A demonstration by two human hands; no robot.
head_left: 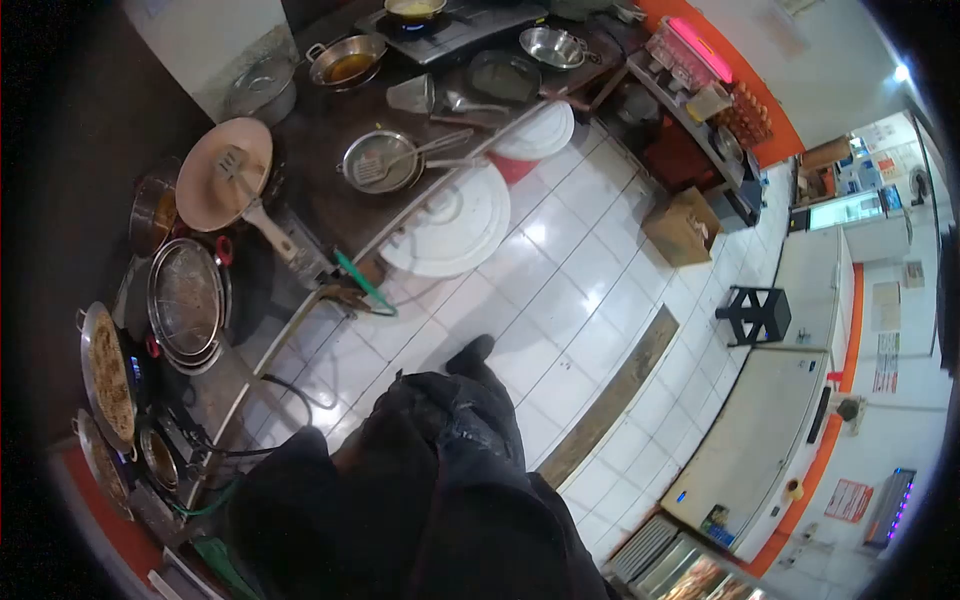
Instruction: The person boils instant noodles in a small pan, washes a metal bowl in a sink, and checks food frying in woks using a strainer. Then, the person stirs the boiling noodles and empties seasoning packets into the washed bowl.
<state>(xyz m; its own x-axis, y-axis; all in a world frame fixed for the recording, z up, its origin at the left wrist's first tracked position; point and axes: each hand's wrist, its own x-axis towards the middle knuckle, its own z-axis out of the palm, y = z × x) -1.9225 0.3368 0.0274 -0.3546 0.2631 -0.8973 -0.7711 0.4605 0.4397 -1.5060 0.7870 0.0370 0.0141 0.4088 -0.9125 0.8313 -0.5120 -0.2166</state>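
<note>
Neither of my hands shows; my dark clothing (400,510) fills the bottom middle and a shoe (472,355) shows beyond it. To my left runs a dark counter. On it a tan frying pan (205,185) holds a slotted turner (236,170), its handle pointing towards me. Below the pan, a round wire strainer (187,300) rests over a metal vessel. Another strainer with a slotted turner (372,166) lies farther along the counter. A wide pan of brown crumbly food (108,375) stands at the far left.
White round lids (455,225) stick out past the counter edge over the tiled floor (560,240). A green hose (362,280) hangs at the edge. On the right are a cardboard box (683,228), a black stool (755,316) and a chest freezer (745,450). Egg trays (748,115) sit on shelving.
</note>
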